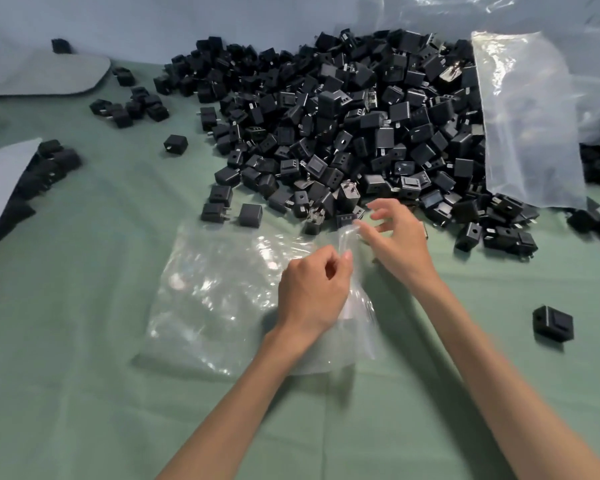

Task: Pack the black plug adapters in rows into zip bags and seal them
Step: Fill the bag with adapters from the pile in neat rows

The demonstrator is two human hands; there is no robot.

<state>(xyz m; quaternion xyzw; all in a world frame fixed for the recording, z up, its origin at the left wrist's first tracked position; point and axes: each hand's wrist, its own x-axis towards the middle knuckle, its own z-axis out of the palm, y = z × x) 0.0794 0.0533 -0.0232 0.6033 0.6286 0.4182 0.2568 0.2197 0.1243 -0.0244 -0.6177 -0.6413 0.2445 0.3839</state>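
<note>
An empty clear zip bag (222, 299) lies flat on the green cloth in front of me. My left hand (312, 292) pinches the bag's right edge between thumb and fingers. My right hand (395, 240) pinches the same edge a little farther away, its other fingers spread. Behind the bag spreads a big heap of black plug adapters (343, 126). Its nearest adapters touch the bag's far corner.
A stack of clear bags (530, 119) leans on the heap at the right. One lone adapter (553, 323) sits at the right, small adapter clusters (132, 105) at the far left. Filled bags (32, 181) with grey sheets lie at the left edge.
</note>
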